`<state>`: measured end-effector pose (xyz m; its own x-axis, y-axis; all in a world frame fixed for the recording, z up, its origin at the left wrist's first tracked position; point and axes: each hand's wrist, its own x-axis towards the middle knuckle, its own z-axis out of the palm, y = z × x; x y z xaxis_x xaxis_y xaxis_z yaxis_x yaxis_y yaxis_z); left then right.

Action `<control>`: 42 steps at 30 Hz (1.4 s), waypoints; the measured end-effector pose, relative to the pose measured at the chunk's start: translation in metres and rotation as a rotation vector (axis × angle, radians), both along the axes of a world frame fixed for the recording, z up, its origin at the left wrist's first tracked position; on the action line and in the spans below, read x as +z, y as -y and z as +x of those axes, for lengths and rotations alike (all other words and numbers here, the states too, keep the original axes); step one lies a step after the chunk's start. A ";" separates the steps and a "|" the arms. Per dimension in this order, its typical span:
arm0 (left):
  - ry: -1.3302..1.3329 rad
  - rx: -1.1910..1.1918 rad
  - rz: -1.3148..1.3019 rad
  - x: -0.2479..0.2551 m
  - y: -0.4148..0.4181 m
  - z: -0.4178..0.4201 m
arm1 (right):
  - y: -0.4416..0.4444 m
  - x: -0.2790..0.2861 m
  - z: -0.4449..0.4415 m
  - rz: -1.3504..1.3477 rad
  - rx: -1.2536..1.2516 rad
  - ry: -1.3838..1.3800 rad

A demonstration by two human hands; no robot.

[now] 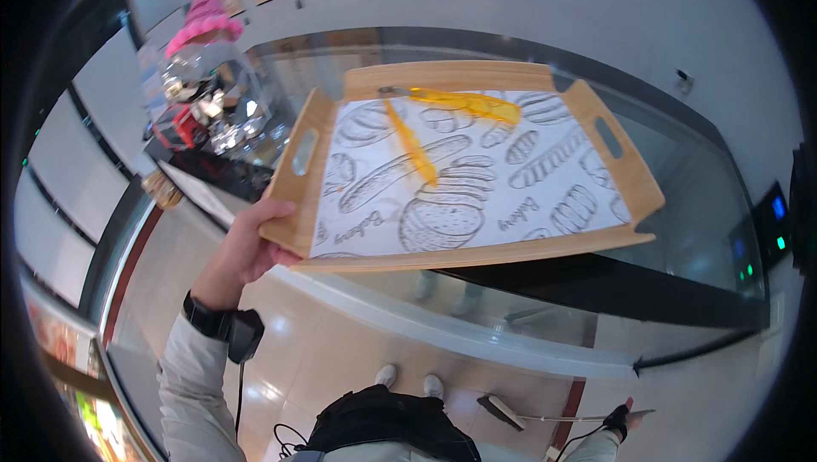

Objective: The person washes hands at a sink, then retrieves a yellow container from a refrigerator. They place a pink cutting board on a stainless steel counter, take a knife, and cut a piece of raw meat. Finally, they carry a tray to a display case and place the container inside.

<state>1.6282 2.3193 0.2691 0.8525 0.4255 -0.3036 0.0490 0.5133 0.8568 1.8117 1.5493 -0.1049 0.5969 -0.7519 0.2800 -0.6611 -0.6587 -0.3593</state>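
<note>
My left hand (252, 235) grips the near left corner of a wooden serving tray (440, 263) with cut-out handles, thumb on the inner side and fingers below. The tray is in front of me over a glass counter; whether it touches the glass, I cannot tell. White paper printed with bread drawings (447, 207) lines it. On that paper lie tongs with translucent yellow arms (469, 104), spread apart, their metal joined end towards the far left. Low at the right, my right hand (630, 416) is closed around the handle of a broom (504, 412), whose head is near the floor.
A glass-topped counter (689, 219) with a dark edge curves beyond the tray. At its left end are a pink party hat (207, 12), a clear balloon-like wrap (217, 85) and a red box (179, 127). A lit display case (96, 411) stands lower left. Cables (290, 435) hang by me.
</note>
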 end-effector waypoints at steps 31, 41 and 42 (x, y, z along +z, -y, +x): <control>0.310 0.886 0.060 -0.075 0.306 0.017 | -0.404 0.456 0.271 0.201 2.483 1.349; 0.132 1.553 0.093 -0.011 0.426 0.192 | -0.583 0.492 0.149 -0.184 3.356 0.006; 0.120 1.601 0.074 -0.010 0.428 0.203 | -0.587 0.489 0.138 -0.271 3.409 -0.013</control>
<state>1.8309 1.8910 0.2595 -0.4463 0.8698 -0.2106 -0.5379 -0.0726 0.8399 1.9497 2.1368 0.3840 -0.8157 0.5552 0.1625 0.5037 0.8198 -0.2724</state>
